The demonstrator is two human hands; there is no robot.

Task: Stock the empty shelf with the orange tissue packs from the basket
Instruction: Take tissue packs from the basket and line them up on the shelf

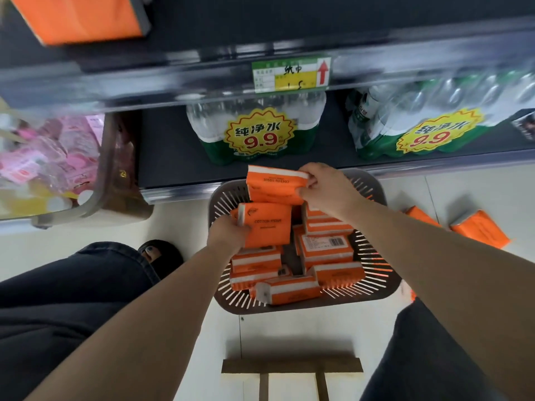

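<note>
A brown slatted basket [373, 273] stands on the floor below me, holding several orange tissue packs [327, 250]. My left hand [228, 234] grips one orange tissue pack [267, 227] by its left end, just above the basket. My right hand [324, 188] holds a second orange pack [275, 185] by its right end, higher and nearer the shelves. A dark shelf [260, 21] runs across the top of the view, with one orange pack [78, 15] lying on it at the far left. A price label [291, 74] hangs on that shelf's front rail.
Two shrink-wrapped packs of water bottles [254, 131] sit on the lower shelf behind the basket. A bin of pink packets [52, 163] stands at the left. Two orange packs [480, 233] lie on the floor at the right. A wooden stool [292, 369] is below the basket.
</note>
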